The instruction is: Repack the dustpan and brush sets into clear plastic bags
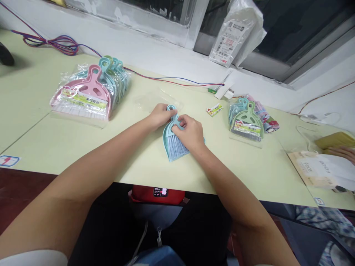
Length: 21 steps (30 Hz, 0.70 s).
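In the middle of the table a small light-blue hand brush (177,147) with pale bristles lies against a matching light-blue dustpan (165,145), handles pointing away from me. My left hand (162,115) pinches the handle end from the left. Fingers of my right hand (190,129) curl over the brush's head and handle, covering part of both pieces. A clear plastic bag (155,99) lies flat just behind my hands. To their right rests a small green and white label card (214,109).
Bagged dustpan sets stand at left, a pink one (93,90) in front; another group with a green set (249,123) stands right. Cables (177,82) run along the wall. A plastic-wrapped package (230,40) hangs at the window. Another person's hand (344,151) is at far right.
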Each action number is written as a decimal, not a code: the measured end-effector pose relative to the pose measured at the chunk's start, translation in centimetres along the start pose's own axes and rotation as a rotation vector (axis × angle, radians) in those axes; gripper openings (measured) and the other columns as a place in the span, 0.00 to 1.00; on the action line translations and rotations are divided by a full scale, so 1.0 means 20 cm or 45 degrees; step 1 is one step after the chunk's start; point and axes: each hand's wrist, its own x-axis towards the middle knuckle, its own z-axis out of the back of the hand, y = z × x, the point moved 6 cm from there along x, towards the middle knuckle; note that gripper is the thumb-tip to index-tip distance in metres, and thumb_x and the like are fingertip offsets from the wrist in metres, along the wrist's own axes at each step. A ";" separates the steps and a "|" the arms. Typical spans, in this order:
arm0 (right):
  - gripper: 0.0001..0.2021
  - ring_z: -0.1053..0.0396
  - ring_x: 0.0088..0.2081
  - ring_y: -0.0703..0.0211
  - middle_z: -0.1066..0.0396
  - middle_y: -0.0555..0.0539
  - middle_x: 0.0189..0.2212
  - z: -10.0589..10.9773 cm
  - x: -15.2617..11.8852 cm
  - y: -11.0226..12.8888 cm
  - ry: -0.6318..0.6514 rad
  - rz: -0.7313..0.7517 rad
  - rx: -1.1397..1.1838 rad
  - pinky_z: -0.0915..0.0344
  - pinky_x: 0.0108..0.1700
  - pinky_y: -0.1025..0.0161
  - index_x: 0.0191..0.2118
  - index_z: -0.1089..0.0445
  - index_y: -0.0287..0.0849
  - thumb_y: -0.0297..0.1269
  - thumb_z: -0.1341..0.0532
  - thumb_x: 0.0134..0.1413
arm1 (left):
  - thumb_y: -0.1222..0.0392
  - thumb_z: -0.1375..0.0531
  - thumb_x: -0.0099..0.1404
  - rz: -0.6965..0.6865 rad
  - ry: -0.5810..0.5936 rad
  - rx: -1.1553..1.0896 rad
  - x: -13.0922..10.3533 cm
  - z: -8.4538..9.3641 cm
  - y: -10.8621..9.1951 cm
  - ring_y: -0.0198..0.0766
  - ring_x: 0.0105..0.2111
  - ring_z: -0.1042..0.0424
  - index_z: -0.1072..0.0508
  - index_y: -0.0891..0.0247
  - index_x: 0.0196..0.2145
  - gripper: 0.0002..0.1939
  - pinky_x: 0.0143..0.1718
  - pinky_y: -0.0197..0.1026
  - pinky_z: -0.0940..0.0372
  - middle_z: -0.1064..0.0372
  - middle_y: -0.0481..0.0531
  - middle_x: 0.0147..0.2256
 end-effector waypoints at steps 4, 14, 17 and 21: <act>0.08 0.32 0.42 0.46 0.27 0.46 0.33 0.01 0.00 0.01 -0.049 0.054 -0.055 0.35 0.47 0.52 0.40 0.27 0.45 0.39 0.37 0.53 | 0.61 0.37 0.61 -0.007 0.025 -0.033 0.00 -0.01 -0.01 0.31 0.22 0.41 0.35 0.62 0.23 0.12 0.26 0.38 0.44 0.42 0.46 0.22; 0.05 0.34 0.41 0.49 0.31 0.45 0.32 -0.04 0.01 0.01 -0.021 0.165 -0.075 0.37 0.48 0.54 0.29 0.35 0.45 0.34 0.40 0.55 | 0.65 0.39 0.56 -0.060 0.030 0.014 0.00 -0.01 0.00 0.33 0.23 0.40 0.37 0.61 0.22 0.10 0.26 0.39 0.45 0.42 0.46 0.22; 0.04 0.34 0.42 0.48 0.31 0.45 0.34 -0.05 0.01 0.01 -0.024 0.175 -0.082 0.36 0.49 0.53 0.30 0.34 0.45 0.34 0.40 0.55 | 0.65 0.39 0.55 -0.061 0.005 0.022 0.00 -0.01 0.00 0.34 0.23 0.39 0.37 0.61 0.22 0.09 0.26 0.39 0.44 0.42 0.47 0.22; 0.03 0.33 0.42 0.48 0.31 0.45 0.34 -0.05 0.01 0.02 -0.034 0.189 -0.063 0.35 0.50 0.53 0.31 0.33 0.45 0.34 0.40 0.55 | 0.65 0.40 0.55 -0.051 -0.003 -0.007 -0.01 0.00 -0.01 0.35 0.24 0.38 0.36 0.61 0.23 0.07 0.26 0.40 0.42 0.41 0.47 0.22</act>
